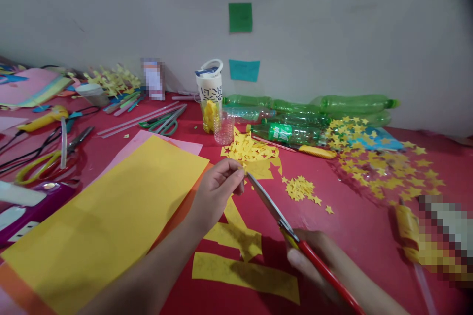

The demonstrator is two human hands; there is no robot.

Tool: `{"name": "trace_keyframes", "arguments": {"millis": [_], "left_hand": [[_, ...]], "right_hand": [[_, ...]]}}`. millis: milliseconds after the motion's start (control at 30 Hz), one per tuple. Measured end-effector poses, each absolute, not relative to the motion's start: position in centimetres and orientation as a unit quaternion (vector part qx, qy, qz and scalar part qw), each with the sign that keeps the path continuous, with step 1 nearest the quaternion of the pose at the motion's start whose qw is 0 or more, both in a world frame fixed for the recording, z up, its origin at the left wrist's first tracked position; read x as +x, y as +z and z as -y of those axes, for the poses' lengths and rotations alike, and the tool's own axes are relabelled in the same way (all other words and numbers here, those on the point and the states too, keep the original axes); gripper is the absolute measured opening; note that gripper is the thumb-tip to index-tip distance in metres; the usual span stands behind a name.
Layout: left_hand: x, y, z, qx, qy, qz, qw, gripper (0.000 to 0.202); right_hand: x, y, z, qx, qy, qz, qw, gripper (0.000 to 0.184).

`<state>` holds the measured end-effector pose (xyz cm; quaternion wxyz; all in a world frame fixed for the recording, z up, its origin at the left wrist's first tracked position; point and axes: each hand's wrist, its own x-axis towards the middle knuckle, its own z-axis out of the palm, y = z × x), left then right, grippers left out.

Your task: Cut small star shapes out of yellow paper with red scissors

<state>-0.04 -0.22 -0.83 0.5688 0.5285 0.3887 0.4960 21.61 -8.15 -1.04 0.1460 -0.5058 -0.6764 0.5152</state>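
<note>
My left hand (218, 192) is closed in a pinch on a tiny piece of yellow paper (242, 163) above the red table (347, 226). My right hand (314, 261) grips red-handled scissors (281, 216), whose blade tips reach up to that piece by my left fingertips. Below my hands lie yellow paper offcuts (244, 270). A large yellow sheet (111, 216) lies to the left of my left arm. A small heap of cut yellow stars (300, 188) sits just right of the scissors.
Green plastic bottles (314, 113) lie along the wall, with many yellow stars (384, 162) scattered in front. A white cup (209, 86) and a clear small cup (223, 128) stand at the back. Scissors (164, 123), straws and other tools lie at left. A yellow glue gun (406, 229) rests at right.
</note>
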Motion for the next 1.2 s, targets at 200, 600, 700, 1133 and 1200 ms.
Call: {"name": "trace_keyframes", "arguments": {"millis": [200,600,700,1133,1200], "left_hand": [[-0.1,-0.6,0.2,0.542,0.485,-0.398,0.559,0.016],[0.0,-1.1,0.3,0.474,0.498,-0.365,0.628,0.015],[0.0,-1.1,0.3,0.481,0.495,-0.367,0.624,0.015],[0.3,-1.2,0.5,0.506,0.468,-0.393,0.609,0.019],[0.3,-1.2,0.5,0.506,0.467,-0.397,0.607,0.019]], "right_hand": [[21.4,-1.4,8.2,-0.525,0.523,0.653,0.157,0.053],[21.2,-1.0,8.3,-0.517,0.555,0.629,0.169,0.055],[21.2,0.0,8.4,-0.509,0.565,0.627,0.172,0.054],[20.6,0.8,9.4,-0.576,0.486,0.633,0.179,0.054],[20.6,0.7,9.2,-0.573,0.486,0.636,0.175,0.055]]}}
